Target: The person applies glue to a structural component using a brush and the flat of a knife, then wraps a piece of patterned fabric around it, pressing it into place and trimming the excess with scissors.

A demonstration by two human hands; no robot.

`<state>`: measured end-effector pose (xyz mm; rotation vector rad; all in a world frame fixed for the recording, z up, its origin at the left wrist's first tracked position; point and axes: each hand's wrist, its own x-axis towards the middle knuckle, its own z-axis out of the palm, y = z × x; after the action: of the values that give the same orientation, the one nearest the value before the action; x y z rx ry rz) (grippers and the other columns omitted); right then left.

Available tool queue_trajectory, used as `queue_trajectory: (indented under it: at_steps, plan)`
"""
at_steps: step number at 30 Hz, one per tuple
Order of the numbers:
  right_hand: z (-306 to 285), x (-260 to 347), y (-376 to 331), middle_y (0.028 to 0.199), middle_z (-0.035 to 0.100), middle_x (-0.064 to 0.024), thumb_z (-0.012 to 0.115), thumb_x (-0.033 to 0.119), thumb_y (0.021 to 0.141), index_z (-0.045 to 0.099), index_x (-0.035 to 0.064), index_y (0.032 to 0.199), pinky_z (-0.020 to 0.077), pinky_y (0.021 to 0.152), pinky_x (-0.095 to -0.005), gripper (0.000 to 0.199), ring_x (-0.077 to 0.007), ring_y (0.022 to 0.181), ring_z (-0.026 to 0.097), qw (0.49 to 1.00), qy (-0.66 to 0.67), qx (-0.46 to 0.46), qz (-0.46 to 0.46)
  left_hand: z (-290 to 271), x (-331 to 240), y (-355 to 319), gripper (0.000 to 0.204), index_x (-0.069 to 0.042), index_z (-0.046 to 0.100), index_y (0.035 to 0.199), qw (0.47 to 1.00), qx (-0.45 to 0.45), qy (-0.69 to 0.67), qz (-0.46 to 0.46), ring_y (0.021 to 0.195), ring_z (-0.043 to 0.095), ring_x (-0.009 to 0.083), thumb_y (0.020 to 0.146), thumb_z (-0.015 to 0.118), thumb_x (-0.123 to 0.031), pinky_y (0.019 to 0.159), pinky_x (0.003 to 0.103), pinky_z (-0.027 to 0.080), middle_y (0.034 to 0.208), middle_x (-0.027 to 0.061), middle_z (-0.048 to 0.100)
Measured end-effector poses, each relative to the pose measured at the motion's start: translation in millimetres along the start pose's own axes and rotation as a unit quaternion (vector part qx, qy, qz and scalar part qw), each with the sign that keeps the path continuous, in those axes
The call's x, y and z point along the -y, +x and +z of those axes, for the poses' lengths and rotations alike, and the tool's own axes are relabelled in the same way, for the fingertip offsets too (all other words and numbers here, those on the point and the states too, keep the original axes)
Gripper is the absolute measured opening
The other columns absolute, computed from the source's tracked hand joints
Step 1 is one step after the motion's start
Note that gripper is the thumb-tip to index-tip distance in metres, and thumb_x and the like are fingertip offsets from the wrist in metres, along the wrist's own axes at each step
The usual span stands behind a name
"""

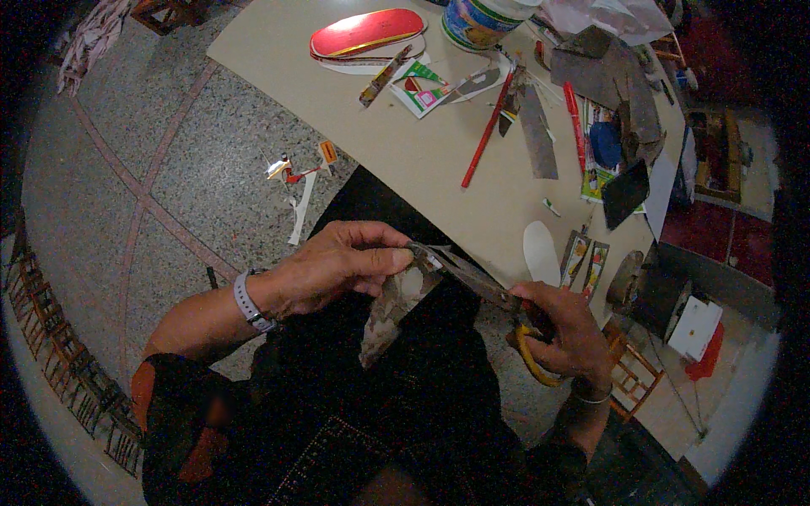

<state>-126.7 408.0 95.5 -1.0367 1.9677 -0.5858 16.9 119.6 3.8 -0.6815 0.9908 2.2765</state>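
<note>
My left hand, with a pale watch strap at the wrist, pinches a mottled grey-brown scrap of thin sheet material between thumb and fingers. The scrap hangs down over my dark-clothed lap, just off the table's near edge. In my right hand is a pair of scissors with yellow and dark handles. Their blades point left and reach the scrap's upper edge beside my left thumb. Whether the blades are closed on the material is hard to make out.
On the cream table lie red sole-shaped pieces, a red pen, a red marker, grey sheet material and a white oval. A tub stands at the far edge. Offcuts litter the speckled floor.
</note>
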Motion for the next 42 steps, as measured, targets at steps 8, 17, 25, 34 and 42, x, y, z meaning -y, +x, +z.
queue_trajectory:
  at_steps: [8,17,25,34,42]
  plan:
    - [-2.7,4.2,8.3,0.1,0.063,-0.0143,0.069,0.014,0.068,0.055,0.0069,0.119,0.0487,0.079,-0.0387,0.054,-0.0312,0.089,0.062,0.999,0.01,0.036,0.025,2.4,-1.2,-0.5,0.029,-0.007,0.061,0.112,1.0,-0.005,0.017,0.0,0.079,0.057,0.0059,0.089,0.069,-0.023,0.067,0.022,0.047,0.093,-0.0017,0.064]
    - [2.1,1.5,8.8,0.093,0.063,-0.0131,0.068,0.011,0.063,0.056,0.0066,0.117,0.0484,0.07,-0.0347,0.056,-0.0275,0.077,0.062,1.0,-0.001,-0.007,-0.006,4.0,-3.4,-1.2,0.029,-0.007,0.061,0.112,1.0,-0.003,0.024,-0.001,0.079,0.056,0.0057,0.089,0.069,-0.023,0.066,0.022,0.047,0.093,-0.002,0.064]
    - [6.2,-0.3,14.4,0.096,0.063,-0.0129,0.068,0.01,0.062,0.056,0.0081,0.119,0.0491,0.071,-0.0353,0.058,-0.0298,0.08,0.063,0.998,0.02,-0.04,-0.041,11.1,-6.7,-1.8,0.027,-0.005,0.063,0.11,1.0,-0.017,0.026,-0.001,0.071,0.052,0.0065,0.087,0.07,-0.019,0.061,0.021,0.043,0.088,-0.0013,0.062]
    - [10.7,1.3,18.5,0.097,0.065,-0.0123,0.075,0.01,0.068,0.057,0.0084,0.116,0.0509,0.073,-0.0347,0.052,-0.03,0.083,0.065,0.999,0.007,-0.033,-0.008,2.0,-0.5,0.7,0.031,-0.007,0.06,0.113,1.0,0.013,0.011,-0.006,0.082,0.059,0.0062,0.089,0.069,-0.023,0.068,0.021,0.049,0.096,-0.0005,0.065]
    - [7.8,-0.1,17.2,0.112,0.063,-0.0135,0.075,0.015,0.073,0.054,0.0099,0.123,0.0504,0.086,-0.0395,0.054,-0.0324,0.1,0.064,1.0,0.019,0.011,0.015,3.1,-0.5,-0.4,0.03,-0.006,0.061,0.112,1.0,0.013,0.0,-0.008,0.079,0.057,0.0058,0.089,0.069,-0.023,0.066,0.021,0.047,0.093,-0.001,0.064]
